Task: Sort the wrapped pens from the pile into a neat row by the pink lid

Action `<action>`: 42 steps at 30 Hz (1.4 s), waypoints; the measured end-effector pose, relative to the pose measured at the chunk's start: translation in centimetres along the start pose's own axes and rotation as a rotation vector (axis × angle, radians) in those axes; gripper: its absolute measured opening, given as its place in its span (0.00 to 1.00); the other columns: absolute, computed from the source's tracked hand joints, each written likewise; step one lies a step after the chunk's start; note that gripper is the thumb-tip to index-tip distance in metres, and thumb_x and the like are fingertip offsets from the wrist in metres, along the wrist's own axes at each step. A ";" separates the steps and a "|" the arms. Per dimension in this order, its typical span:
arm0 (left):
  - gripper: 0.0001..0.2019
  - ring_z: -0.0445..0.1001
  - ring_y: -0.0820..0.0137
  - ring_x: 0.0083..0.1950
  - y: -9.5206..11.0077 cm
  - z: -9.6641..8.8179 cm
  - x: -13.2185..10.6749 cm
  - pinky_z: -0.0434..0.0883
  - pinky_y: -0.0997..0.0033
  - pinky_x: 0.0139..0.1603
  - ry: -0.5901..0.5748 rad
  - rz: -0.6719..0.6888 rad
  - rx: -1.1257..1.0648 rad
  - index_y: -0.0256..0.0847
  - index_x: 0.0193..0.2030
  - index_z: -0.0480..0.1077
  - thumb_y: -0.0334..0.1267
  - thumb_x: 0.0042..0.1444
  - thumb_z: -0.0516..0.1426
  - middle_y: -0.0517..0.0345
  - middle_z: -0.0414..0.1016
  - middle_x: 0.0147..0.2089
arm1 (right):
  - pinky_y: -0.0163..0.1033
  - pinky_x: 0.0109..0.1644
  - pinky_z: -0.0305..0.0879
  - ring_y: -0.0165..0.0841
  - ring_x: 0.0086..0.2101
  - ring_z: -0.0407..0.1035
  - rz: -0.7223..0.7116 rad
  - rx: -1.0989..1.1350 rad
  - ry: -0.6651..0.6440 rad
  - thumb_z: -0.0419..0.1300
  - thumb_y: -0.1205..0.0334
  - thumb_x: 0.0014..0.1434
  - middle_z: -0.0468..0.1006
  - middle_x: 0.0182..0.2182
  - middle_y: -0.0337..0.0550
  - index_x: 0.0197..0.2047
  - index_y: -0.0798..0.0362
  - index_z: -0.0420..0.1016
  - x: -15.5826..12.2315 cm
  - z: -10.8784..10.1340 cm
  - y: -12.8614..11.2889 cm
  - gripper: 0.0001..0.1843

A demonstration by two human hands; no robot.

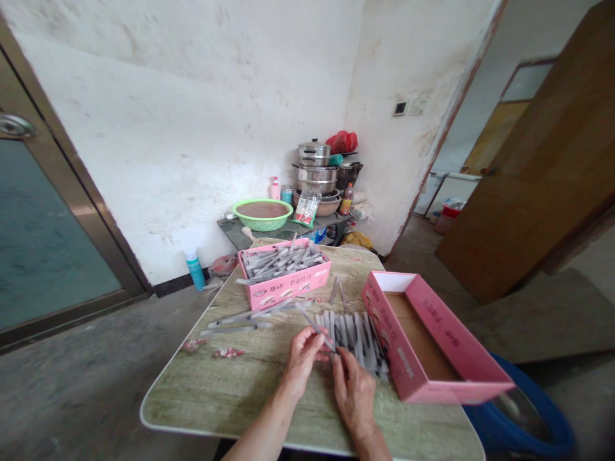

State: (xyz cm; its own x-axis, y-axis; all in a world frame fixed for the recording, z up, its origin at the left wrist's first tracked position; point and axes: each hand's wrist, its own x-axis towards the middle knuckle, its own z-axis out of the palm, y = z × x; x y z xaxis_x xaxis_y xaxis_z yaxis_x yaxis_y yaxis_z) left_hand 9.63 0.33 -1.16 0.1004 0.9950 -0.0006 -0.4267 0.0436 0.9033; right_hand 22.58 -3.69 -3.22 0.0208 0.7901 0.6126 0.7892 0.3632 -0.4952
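Left fingers (314, 346) and right fingers (339, 372) nearly meet, curled.

Bare left hand (303, 358) at 6 o'clock and bare right hand (354, 388) between 5 and 6 meet uncovered forearms (269, 419) tapering to slim wrists; a dark sliver (223, 449) at 7 o'clock, possibly clothing, is too small to identify.

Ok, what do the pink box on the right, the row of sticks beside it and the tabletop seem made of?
Pink box: probably cardboard, smooth; thin printed walls, brown bottom.
Sticks: likely plastic, matte; cloudy, translucent look.
Tabletop: perhaps smooth laminate; wood-grain pattern, pale edging.
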 end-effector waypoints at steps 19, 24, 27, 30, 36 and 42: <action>0.19 0.75 0.68 0.32 -0.3 -0.1 0.4 0.74 0.70 0.32 0.035 0.053 -0.005 0.34 0.39 0.70 0.50 0.51 0.61 0.53 0.76 0.32 | 0.30 0.32 0.64 0.31 0.27 0.74 -0.038 -0.013 -0.053 0.44 0.57 0.68 0.80 0.31 0.47 0.43 0.56 0.75 0.3 0.1 -0.1 0.20; 0.18 0.73 0.70 0.28 -0.5 -0.1 0.5 0.73 0.72 0.29 0.060 0.038 0.033 0.34 0.37 0.70 0.50 0.51 0.61 0.54 0.75 0.30 | 0.30 0.29 0.62 0.30 0.24 0.73 -0.041 -0.001 -0.048 0.46 0.57 0.68 0.78 0.27 0.44 0.37 0.55 0.75 0.2 0.1 -0.1 0.18; 0.18 0.72 0.72 0.26 -0.5 -0.1 0.5 0.72 0.74 0.27 0.062 0.028 0.050 0.34 0.36 0.70 0.50 0.51 0.61 0.54 0.75 0.29 | 0.31 0.29 0.62 0.30 0.24 0.72 -0.005 0.007 -0.028 0.48 0.55 0.67 0.78 0.27 0.43 0.39 0.55 0.74 0.1 0.1 0.0 0.17; 0.17 0.73 0.72 0.28 -0.5 -0.1 0.5 0.72 0.74 0.29 0.061 0.038 0.041 0.35 0.35 0.69 0.49 0.52 0.61 0.55 0.75 0.29 | 0.30 0.29 0.62 0.30 0.24 0.72 0.015 0.012 -0.032 0.50 0.54 0.66 0.78 0.26 0.43 0.42 0.56 0.74 0.2 0.1 -0.1 0.17; 0.17 0.72 0.73 0.26 -0.4 -0.1 0.5 0.72 0.75 0.27 0.070 0.028 0.045 0.35 0.34 0.69 0.49 0.51 0.61 0.56 0.75 0.27 | 0.31 0.31 0.63 0.30 0.27 0.73 -0.043 0.043 -0.065 0.45 0.58 0.68 0.79 0.29 0.46 0.41 0.56 0.74 0.3 0.0 -0.2 0.18; 0.16 0.73 0.72 0.27 -0.5 0.0 0.5 0.72 0.75 0.28 0.068 0.036 0.041 0.35 0.34 0.69 0.49 0.51 0.61 0.56 0.75 0.28 | 0.31 0.28 0.61 0.29 0.22 0.71 0.058 0.033 -0.064 0.50 0.53 0.66 0.77 0.25 0.41 0.43 0.55 0.73 0.1 0.2 0.1 0.16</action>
State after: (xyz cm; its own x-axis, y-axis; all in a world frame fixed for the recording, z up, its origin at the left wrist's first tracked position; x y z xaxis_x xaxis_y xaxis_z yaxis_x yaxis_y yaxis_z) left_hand 9.86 0.84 -1.59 0.0239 0.9997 0.0048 -0.3918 0.0049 0.9200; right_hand 22.51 -3.47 -3.35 0.0260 0.8396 0.5426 0.7673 0.3311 -0.5492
